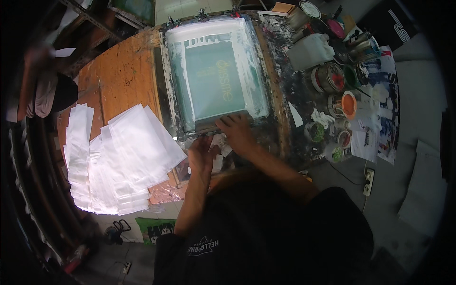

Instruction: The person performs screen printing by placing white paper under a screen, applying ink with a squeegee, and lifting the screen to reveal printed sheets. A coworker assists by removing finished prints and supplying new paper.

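Note:
A silkscreen frame point(172, 90) lies in front of me, its green mesh point(204, 66) bordered with white ink smears and carrying yellowish lettering. Along the near end of the mesh lies a dark bar that looks like a squeegee point(207, 125). My right hand point(237, 137) reaches over this bar from the right, its fingers bent onto it. Just below the frame's near edge is my left hand point(201, 154), fingers curled up against the edge and thumb pointing right. Whatever its fingertips press on is hidden. White sheets or bags point(126, 152) are fanned out left of the frame.
Clamps point(202, 15) sit at the frame's far edge. Ink cans point(327, 77), an orange ink tub point(348, 105) and a whitish jug point(311, 52) crowd the stained table's right side. Another person's arm point(35, 71) shows at far left. A power strip point(368, 182) lies at right.

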Demonstrator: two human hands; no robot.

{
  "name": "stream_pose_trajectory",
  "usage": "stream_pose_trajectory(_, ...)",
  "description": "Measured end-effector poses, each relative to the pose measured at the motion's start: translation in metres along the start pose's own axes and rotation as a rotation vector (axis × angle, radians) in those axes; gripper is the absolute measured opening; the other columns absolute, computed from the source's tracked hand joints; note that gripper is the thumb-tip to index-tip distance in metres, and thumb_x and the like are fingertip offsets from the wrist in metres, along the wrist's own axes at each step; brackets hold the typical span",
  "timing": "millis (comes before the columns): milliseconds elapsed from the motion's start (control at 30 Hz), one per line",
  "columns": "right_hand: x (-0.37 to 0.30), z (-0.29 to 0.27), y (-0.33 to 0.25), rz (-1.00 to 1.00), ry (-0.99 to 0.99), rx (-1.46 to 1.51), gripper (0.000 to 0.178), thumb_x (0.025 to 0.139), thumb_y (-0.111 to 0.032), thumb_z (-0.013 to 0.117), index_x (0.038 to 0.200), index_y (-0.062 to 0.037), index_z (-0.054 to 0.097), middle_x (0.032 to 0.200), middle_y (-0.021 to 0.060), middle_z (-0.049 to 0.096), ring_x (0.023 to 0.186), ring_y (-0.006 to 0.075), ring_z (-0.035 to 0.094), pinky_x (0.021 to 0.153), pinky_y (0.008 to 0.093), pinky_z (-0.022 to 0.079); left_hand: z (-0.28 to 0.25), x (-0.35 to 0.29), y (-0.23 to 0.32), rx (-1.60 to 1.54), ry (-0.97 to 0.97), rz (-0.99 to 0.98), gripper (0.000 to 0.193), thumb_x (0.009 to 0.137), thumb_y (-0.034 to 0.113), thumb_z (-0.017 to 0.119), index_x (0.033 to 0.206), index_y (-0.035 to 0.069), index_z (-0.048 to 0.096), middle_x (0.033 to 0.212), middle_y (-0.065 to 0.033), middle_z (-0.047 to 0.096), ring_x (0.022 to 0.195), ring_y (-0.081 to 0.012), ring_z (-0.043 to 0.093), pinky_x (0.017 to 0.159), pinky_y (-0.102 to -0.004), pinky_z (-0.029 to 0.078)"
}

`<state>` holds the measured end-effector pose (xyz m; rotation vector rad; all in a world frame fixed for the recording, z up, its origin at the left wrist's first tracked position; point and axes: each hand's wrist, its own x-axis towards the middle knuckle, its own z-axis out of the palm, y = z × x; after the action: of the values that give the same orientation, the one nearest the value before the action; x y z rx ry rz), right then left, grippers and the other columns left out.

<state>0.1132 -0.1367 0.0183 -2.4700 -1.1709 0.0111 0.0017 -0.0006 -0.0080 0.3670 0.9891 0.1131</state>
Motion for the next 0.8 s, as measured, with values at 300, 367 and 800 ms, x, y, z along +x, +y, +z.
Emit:
stream_pose_trajectory(300,0.052,-0.095,-0.020,-0.142,0.206,-0.017,0.032,0.084,-0.025,0.070,0.108,-0.0036,0.066,0.087,0.0111,0.066,0.083,0.0267,0.062,0.075,0.0420,0.044,0.033,-0.058,0.039,-0.013,-0.217,0.113,0.015,0.094,0.017,0.063,0.105,0.007,0.059,0.117,-0.0140,0.067,0.121,-0.0310,0.060,0.101,-0.0530,0.047)
stream_pose_trajectory(367,0.078,-0.129,-0.022,-0.218,0.332,-0.067,0.036,0.088,-0.034,0.071,0.107,-0.0038,0.067,0.082,0.0098,0.065,0.074,0.0242,0.063,0.067,0.0397,0.046,0.064,-0.077,0.061,0.027,-0.328,0.235,0.015,0.093,0.014,0.064,0.105,0.006,0.059,0.119,-0.0151,0.067,0.119,-0.0305,0.062,0.104,-0.0518,0.047)
stream_pose_trajectory(800,0.243,-0.298,-0.010,-0.145,-0.053,0.054,0.045,0.104,-0.033,0.059,0.073,-0.0008,0.065,0.051,-0.0022,0.044,0.043,0.0055,0.035,0.038,0.0235,0.030,0.114,0.225,0.122,1.781,0.096,1.887,0.024,0.097,0.014,0.062,0.117,0.006,0.073,0.115,-0.0211,0.072,0.103,-0.0317,0.070,0.091,-0.0367,0.052)
